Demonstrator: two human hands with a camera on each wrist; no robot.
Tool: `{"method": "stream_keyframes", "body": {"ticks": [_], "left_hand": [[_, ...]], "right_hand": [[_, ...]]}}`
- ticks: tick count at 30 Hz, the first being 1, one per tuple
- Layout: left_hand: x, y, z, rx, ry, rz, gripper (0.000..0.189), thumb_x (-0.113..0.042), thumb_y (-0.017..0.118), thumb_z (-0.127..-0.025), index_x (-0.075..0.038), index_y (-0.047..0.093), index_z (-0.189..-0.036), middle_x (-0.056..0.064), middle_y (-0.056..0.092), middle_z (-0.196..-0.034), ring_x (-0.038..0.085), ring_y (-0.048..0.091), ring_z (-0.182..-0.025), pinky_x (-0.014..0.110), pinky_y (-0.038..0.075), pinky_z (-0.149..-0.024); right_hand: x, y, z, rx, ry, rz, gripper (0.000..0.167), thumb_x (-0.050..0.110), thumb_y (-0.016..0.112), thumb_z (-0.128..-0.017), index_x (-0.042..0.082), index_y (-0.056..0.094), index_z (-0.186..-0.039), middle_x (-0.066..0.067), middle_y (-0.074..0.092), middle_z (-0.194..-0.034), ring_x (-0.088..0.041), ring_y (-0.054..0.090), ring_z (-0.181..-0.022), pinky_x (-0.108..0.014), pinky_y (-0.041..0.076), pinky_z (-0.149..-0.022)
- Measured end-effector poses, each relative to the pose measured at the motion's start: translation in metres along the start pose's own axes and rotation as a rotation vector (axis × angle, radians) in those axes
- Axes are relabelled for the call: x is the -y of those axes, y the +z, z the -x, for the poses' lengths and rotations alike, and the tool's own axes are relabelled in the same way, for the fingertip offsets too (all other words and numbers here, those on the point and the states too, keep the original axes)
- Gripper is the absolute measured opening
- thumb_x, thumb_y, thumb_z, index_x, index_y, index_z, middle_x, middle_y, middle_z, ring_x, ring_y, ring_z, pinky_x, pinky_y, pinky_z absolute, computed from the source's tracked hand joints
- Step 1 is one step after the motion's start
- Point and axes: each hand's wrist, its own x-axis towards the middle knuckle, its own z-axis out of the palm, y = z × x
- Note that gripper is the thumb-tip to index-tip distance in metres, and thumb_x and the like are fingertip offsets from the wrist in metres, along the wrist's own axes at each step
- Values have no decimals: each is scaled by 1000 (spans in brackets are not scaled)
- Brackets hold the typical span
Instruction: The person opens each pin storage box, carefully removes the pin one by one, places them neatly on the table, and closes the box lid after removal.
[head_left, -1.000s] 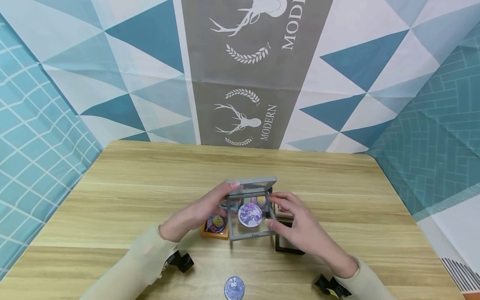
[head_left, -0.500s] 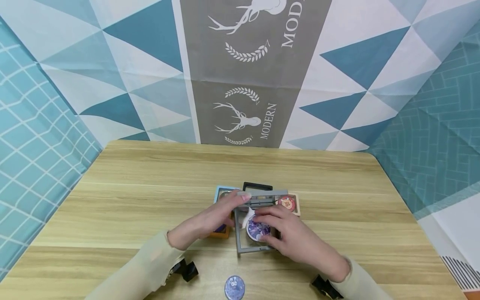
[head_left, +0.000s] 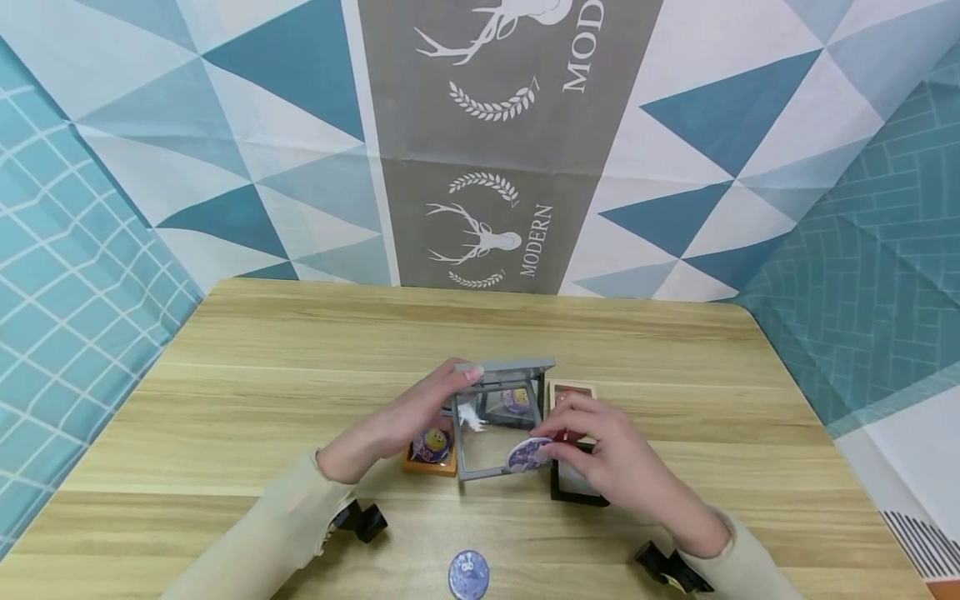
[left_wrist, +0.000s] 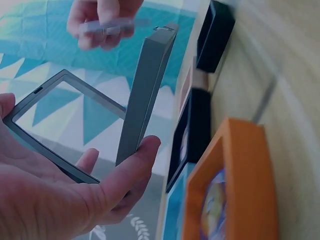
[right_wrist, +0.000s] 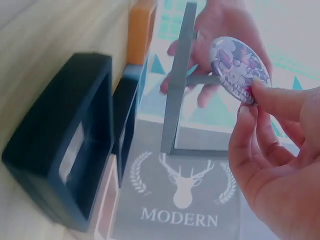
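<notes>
In the head view, my left hand (head_left: 408,421) grips a grey hinged display frame (head_left: 483,475) by its left side, its two halves swung apart. The left wrist view has the fingers and thumb around both grey halves (left_wrist: 139,95) near the hinge. Between thumb and fingertips, my right hand (head_left: 607,446) pinches a round badge (right_wrist: 237,65) with purple printed artwork. Tilted on edge, the badge overlaps the frame's front right corner in the head view. A small white patch (head_left: 471,417) shows at the frame's left inside.
Around the grey frame on the wooden table stand an orange box frame (head_left: 431,470) with a badge, a black one (head_left: 577,497), a beige one (head_left: 573,387) and a blue one (left_wrist: 174,207). A loose blue-purple badge (head_left: 468,575) lies at the front edge.
The purple badge lay flat in the grey frame; my right hand has taken hold of it and drawn it toward the front right. The frame shifted right, then back left.
</notes>
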Motion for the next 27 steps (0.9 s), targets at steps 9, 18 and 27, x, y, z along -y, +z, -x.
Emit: {"method": "stream_keyframes", "body": {"ticks": [9,18,27], "left_hand": [[-3,-7,0,-16,-7,5,61,-52,38,-101,-8,37,-144,17,36,-152,40,35,-139,59,40,-104],[-3,-6,0,-23,-50,-28,70,-54,41,-100,-9,29,-152,19,31,-156,41,37,-138,57,40,-104],[0,-6,1,21,-17,-33,58,-51,41,-101,-10,40,-142,17,37,-149,38,36,-138,58,42,-101]], "right_hand": [[15,16,5,396,-29,135,17,9,76,-87,21,78,-99,17,62,-95,4,57,-85,-16,50,-73],[19,40,9,598,25,194,14,13,82,-82,22,78,-91,20,60,-83,8,52,-74,-10,44,-66],[18,53,11,678,144,197,11,15,81,-84,22,73,-89,19,52,-78,3,47,-69,-16,43,-64]]}}
